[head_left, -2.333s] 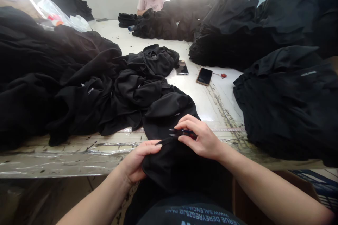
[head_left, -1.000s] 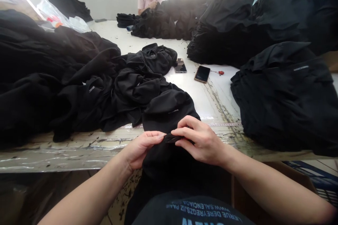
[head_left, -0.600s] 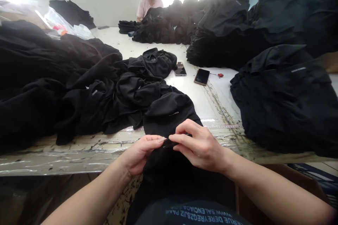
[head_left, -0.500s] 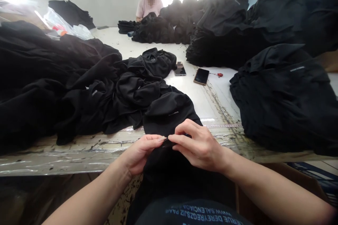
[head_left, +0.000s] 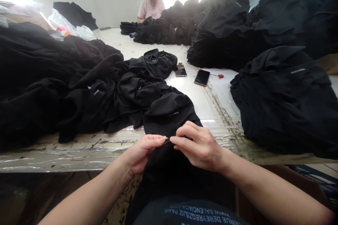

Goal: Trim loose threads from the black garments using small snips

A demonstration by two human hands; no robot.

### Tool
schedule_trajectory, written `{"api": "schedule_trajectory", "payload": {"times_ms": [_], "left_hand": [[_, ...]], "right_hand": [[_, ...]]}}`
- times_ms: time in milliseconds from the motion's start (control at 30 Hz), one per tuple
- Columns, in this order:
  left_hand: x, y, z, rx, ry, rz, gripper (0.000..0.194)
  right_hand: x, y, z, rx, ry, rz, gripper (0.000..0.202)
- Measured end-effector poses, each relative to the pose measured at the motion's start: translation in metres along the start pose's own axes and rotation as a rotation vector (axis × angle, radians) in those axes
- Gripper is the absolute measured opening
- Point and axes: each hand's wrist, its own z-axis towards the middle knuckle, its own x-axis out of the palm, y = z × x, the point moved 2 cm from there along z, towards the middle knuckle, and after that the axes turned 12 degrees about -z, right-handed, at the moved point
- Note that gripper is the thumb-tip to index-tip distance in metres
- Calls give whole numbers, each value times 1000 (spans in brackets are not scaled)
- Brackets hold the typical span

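A black garment [head_left: 171, 112] with a small pale print hangs over the table's front edge toward my lap. My left hand [head_left: 144, 149] pinches its edge between thumb and forefinger. Close beside it, my right hand [head_left: 198, 146] is closed, its thumb and fingertips at the same bit of cloth. A thin pale line shows on the edge between the two hands. Something small and dark, with a hint of blue, peeks out inside my right hand; the fingers hide most of it.
Heaped black garments [head_left: 52, 88] cover the table's left. Stacked black garments [head_left: 285, 109] stand at right, with taller piles [head_left: 224, 31] behind. Two phones [head_left: 202, 77] [head_left: 181, 70] and a measuring tape [head_left: 227, 127] lie mid-table. Across the table a person [head_left: 151, 7] sits behind more black cloth.
The whole view has shifted slightly. Both hands stay at the garment's edge, with a little more of the pale line showing between the fingertips.
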Motion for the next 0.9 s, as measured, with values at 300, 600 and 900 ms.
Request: {"api": "schedule_trajectory", "payload": {"times_ms": [300, 600, 900], "left_hand": [[5, -4, -1, 17, 5, 93, 15], [8, -10, -8, 178, -190, 328, 29], [8, -13, -7, 254, -240, 285, 34]], "right_hand": [[-4, -3, 2, 8, 8, 28, 14], [-3, -13, 0, 408, 326, 426, 26], [-11, -17, -1, 300, 171, 255, 22]]}}
